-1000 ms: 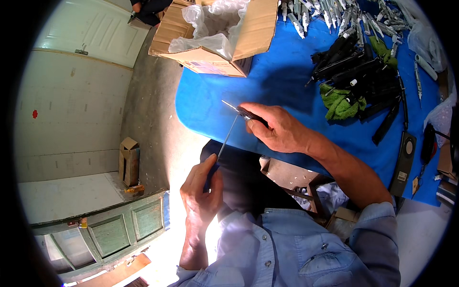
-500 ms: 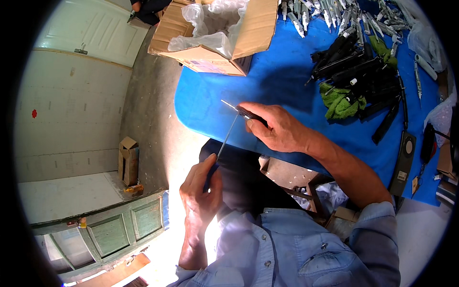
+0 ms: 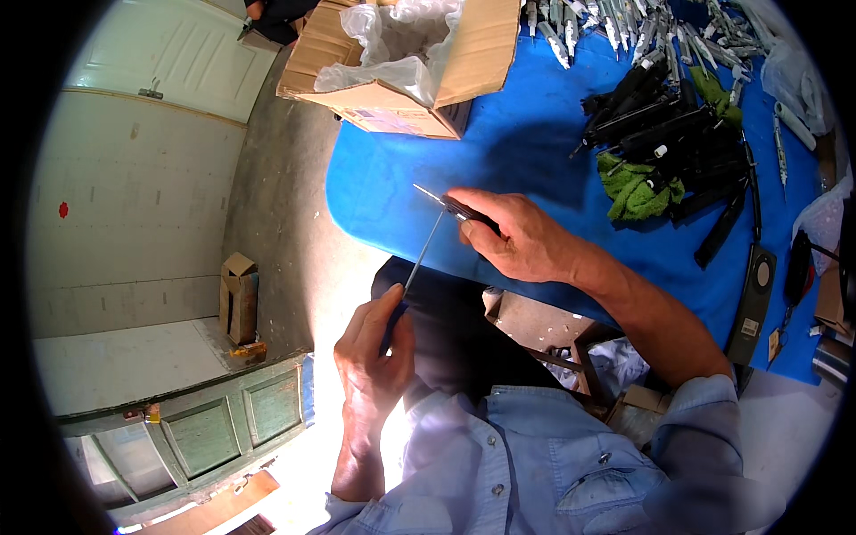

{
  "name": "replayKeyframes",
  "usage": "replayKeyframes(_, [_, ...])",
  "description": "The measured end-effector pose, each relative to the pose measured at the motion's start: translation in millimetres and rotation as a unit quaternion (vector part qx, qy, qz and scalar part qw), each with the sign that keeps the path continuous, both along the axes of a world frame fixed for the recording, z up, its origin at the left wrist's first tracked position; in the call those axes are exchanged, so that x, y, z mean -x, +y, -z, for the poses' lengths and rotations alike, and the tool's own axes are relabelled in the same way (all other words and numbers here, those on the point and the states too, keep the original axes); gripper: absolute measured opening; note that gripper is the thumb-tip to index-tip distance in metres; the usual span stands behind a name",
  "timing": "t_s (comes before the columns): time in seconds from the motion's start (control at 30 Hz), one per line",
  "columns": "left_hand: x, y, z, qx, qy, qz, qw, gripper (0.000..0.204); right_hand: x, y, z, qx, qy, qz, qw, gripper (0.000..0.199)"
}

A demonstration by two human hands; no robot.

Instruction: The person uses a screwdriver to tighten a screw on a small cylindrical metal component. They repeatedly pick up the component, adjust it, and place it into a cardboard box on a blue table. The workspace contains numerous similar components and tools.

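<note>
"Screwdriver (image 3: 416,269), blue-handled: where do we have it?"

"Our left hand (image 3: 373,346) wraps its handle, shaft slanting up to the dark tool (image 3: 457,209) our right hand (image 3: 520,239) pinches over the blue table (image 3: 392,187); farther right, we note heaped black pieces (image 3: 718,165)."

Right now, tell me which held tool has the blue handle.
It is the blue-handled tool in the left grip, with a long, thin metal shaft; the dark-bodied tool in the right grip shows no blue.

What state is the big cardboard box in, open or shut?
Open: the cardboard box has its flaps spread outward, with crumpled plastic showing inside.
</note>
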State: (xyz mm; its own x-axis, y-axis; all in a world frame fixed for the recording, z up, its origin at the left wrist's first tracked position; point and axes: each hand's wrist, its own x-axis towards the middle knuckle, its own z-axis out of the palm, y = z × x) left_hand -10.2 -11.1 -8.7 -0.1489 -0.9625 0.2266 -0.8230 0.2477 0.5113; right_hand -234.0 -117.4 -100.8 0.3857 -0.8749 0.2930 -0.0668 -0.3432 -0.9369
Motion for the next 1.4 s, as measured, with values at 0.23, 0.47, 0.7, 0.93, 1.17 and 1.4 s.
replayKeyframes(0.23, [-0.8, 1.4, 1.4, 0.04, -0.04, 0.007, 0.998, 0.034, -1.6, 0.3, -1.6, 0.017, -0.003, 0.006, 1.0, 0.041])
replayKeyframes(0.47, [-0.5, -1.3, 0.4, 0.116, -0.135, 0.03, 0.984, 0.036, -2.1, 0.7, 2.9, 0.037, 0.0, 0.015, 0.999, 0.041])
replayKeyframes(0.7, [0.8, -0.5, -10.4, 0.126, -0.201, 0.039, 0.971, 0.041, -4.4, 1.9, 3.6, 0.08, -0.006, 0.028, 0.996, 0.04])
replayKeyframes(0.93, [-9.4, -9.7, -26.1, -0.209, 0.153, -0.077, 0.963, 0.024, -6.6, 3.5, 6.7, 0.101, 0.02, 0.037, 0.994, 0.04])
replayKeyframes(1.17, [-14.6, -17.9, -15.5, -0.271, 0.339, -0.114, 0.894, 0.03, -8.5, 5.1, 6.3, 0.081, 0.021, 0.036, 0.996, 0.041])
replayKeyframes(1.4, [-16.8, -12.3, -7.9, -0.184, 0.203, -0.096, 0.957, 0.028, -7.4, 3.5, 4.1, 0.064, 0.017, 0.037, 0.997, 0.042])
